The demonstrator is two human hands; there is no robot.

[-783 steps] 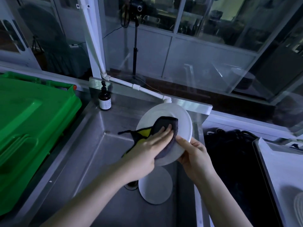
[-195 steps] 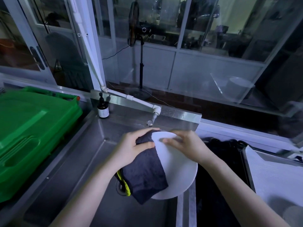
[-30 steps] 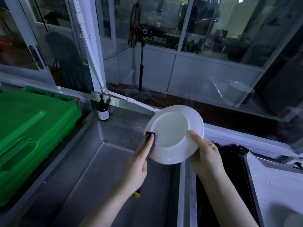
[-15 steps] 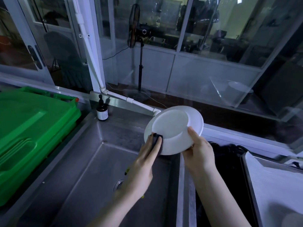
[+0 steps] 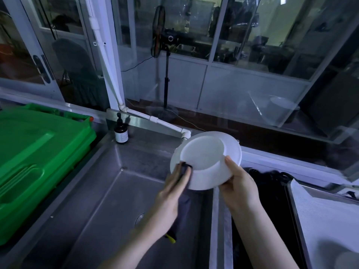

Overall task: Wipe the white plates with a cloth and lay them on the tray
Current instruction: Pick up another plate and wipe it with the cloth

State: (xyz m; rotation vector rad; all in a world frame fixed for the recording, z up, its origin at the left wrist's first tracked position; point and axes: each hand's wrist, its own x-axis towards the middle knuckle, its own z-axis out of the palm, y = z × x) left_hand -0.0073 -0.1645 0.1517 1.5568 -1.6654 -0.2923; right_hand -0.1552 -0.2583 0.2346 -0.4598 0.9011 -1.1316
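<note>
Head view: round white ceramic plate (image 5: 206, 160), tilted over stainless steel sink (image 5: 93, 200) so you can reach its rim; your right hand (image 5: 240, 188) grips its lower edge, your left hand (image 5: 172, 193) pinches dark grey cloth (image 5: 184, 210) against its left rim.

One wide-angle camera is riding on the person's head, facing forward and angling down into the steel sink (image 5: 93, 200) from close above. It is catching the left hand (image 5: 171, 193) and right hand (image 5: 239, 187) near mid-frame, with the glass partition (image 5: 242, 90) curving across the top.
</note>
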